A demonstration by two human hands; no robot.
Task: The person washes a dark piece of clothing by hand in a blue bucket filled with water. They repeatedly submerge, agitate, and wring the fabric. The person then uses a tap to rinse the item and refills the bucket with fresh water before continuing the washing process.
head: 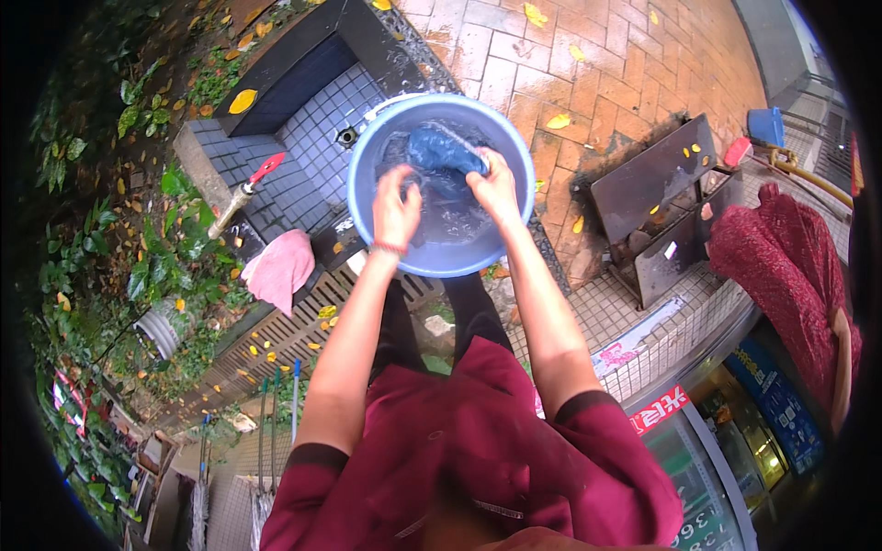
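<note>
A round blue plastic basin (441, 260) rests at the edge of a tiled outdoor sink (324, 103), with cloudy water (462, 224) in it. My right hand (497, 189) grips one end of a wet blue cloth (441, 149) at the basin's right side. The rest of that cloth lies bunched in the water. My left hand (397, 206) is over the left part of the basin, slightly blurred, its thumb and fingers apart. Something dark shows just behind its fingertips; I cannot tell whether it is cloth or water.
Left of the basin are a tap with a red handle (267, 167) and a pink cloth (281, 268) on the sink's edge. A drain grate (248, 358) runs below. To the right, a dark metal box with a raised lid (651, 179) stands near a person in red clothing (785, 268).
</note>
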